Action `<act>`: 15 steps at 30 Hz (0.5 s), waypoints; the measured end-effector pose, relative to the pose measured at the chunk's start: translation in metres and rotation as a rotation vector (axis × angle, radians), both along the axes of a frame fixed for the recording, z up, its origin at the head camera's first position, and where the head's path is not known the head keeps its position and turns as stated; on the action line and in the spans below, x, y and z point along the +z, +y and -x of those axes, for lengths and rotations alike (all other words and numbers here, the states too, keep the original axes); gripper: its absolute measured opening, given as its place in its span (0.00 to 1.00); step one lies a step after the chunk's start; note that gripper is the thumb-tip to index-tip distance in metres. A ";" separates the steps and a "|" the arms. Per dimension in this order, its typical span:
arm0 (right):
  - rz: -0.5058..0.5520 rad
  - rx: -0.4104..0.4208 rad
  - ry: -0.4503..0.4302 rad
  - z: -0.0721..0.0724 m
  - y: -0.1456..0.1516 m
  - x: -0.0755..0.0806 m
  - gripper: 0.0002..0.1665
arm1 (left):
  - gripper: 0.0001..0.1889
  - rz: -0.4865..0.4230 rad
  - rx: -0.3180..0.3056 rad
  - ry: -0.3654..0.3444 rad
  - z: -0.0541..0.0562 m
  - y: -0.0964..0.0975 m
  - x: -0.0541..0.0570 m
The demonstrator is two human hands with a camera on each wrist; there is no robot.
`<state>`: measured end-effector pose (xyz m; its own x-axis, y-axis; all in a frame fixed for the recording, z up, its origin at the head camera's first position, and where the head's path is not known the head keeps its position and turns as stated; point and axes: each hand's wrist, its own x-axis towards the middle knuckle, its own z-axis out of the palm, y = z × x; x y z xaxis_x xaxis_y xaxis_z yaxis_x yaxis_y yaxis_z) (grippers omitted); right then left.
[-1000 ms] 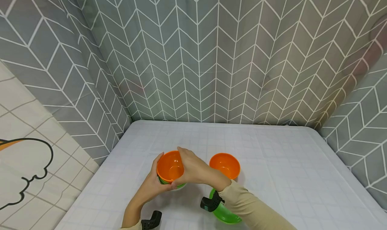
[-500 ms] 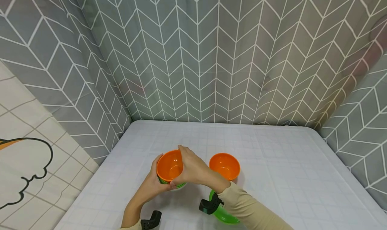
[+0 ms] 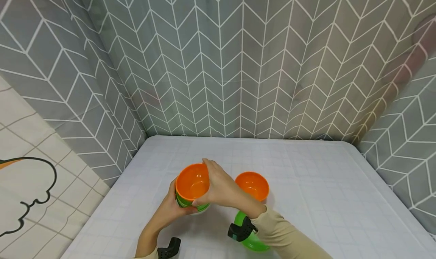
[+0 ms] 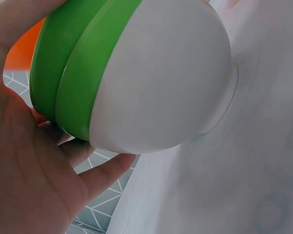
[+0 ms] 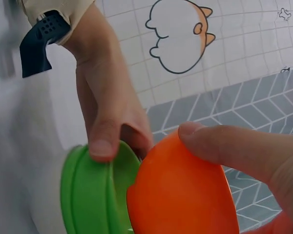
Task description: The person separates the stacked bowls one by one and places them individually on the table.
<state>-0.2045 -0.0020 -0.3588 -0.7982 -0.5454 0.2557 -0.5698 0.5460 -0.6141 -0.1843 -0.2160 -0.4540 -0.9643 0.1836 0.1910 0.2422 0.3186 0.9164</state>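
An orange bowl (image 3: 191, 181) is tilted above a stack of green bowls (image 3: 183, 202), and my right hand (image 3: 219, 187) holds it by the rim. In the right wrist view a gap shows between the orange bowl (image 5: 180, 190) and the green rims (image 5: 88, 190). My left hand (image 3: 168, 208) grips the stack at its left and near side, its thumb pressing a green rim. The left wrist view shows two green bands (image 4: 78, 78) above a rounded white bottom (image 4: 166, 78) with a foot, close to the white cloth. The right fingers' far side is hidden.
To the right stand a second orange bowl (image 3: 253, 184) and a green bowl (image 3: 253, 242), the latter partly covered by the right sleeve (image 3: 279, 228). A white cloth (image 3: 323, 191) covers the table. Grey patterned curtains (image 3: 221, 62) rise behind and at the sides.
The right hand has raised and tilted the orange bowl, so more of the green rims beneath it shows. The left hand stays at the stack. The view has shifted slightly.
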 end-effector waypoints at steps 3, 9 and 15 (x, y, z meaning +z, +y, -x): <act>0.005 -0.016 0.004 0.000 0.007 0.005 0.69 | 0.57 0.018 0.006 -0.017 0.000 0.000 0.001; 0.048 -0.071 -0.012 0.000 0.027 0.010 0.69 | 0.59 0.045 0.016 -0.018 0.001 0.001 0.001; 0.098 -0.145 -0.041 0.002 0.055 0.004 0.69 | 0.60 0.078 0.053 -0.013 -0.001 0.002 0.002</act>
